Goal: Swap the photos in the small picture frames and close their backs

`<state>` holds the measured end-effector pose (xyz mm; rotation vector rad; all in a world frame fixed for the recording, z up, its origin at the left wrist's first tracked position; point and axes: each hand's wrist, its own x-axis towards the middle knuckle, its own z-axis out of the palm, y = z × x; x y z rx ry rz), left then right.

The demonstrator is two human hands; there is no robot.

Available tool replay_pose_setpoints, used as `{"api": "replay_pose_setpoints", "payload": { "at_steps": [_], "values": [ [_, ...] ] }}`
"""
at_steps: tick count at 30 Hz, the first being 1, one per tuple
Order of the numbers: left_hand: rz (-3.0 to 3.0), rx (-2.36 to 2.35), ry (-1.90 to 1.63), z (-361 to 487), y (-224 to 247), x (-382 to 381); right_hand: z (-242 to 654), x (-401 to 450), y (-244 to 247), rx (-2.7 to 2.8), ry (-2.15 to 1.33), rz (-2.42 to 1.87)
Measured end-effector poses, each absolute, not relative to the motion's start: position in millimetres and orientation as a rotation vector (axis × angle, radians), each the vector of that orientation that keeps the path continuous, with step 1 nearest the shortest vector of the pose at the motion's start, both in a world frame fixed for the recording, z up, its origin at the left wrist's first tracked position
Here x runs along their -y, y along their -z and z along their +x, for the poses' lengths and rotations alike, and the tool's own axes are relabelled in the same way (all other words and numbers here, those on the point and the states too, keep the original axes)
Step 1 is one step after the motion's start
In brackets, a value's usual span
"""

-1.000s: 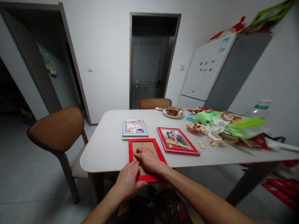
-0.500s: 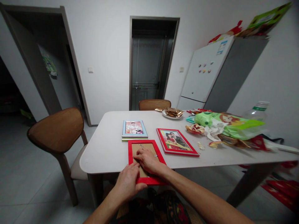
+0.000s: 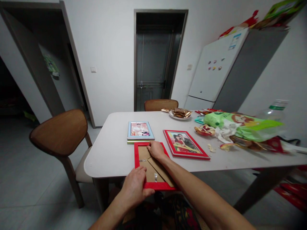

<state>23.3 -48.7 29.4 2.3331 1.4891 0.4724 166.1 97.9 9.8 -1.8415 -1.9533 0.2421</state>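
A red photo frame (image 3: 136, 153) lies back side up at the table's near edge, its brown backing board (image 3: 150, 172) and metal clips showing. My left hand (image 3: 136, 183) grips the frame's lower left side, thumb along the bottom edge. On the upper part of the backing rests my right hand (image 3: 156, 150), fingers bent together; what they pinch, if anything, is hidden. Beyond is a light blue frame (image 3: 140, 130) with a picture, stacked on something with a green edge. A second red frame (image 3: 185, 144) lies face up to the right, showing a couple.
The white table (image 3: 112, 143) also carries a plate of wrapped snacks (image 3: 180, 114), an opened fruit (image 3: 204, 130), a green bag (image 3: 242, 123) and a plastic bottle (image 3: 275, 111). Wooden chairs stand at the left (image 3: 59, 132) and far side (image 3: 161, 104).
My right hand has moved up the backing from its middle to near the top edge, uncovering clips and a diagonal strip. My left hand still holds the frame. The view has shifted slightly.
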Motion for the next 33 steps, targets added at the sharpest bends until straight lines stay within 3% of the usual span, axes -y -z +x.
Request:
{"api": "replay_pose_setpoints", "payload": {
  "at_steps": [13,17,24,29,33],
  "values": [
    [2.496,-1.443,-0.364,61,-19,51,224,-75,-22,1.676,-0.485,-1.535],
    [2.431,-1.386,-0.646,55,-26,51,253,-42,-14,1.145,-0.875,-1.385],
    [1.694,-1.099,-1.344,85,-65,58,206,9,-6,0.885,-1.687,-0.941],
    [1.433,-0.882,-1.505,115,-84,38,215,-3,-21,0.698,-1.388,-0.709],
    [1.329,-0.785,-1.567,131,-88,1,279,-35,-47,0.793,-1.084,-0.989]
  ]
}}
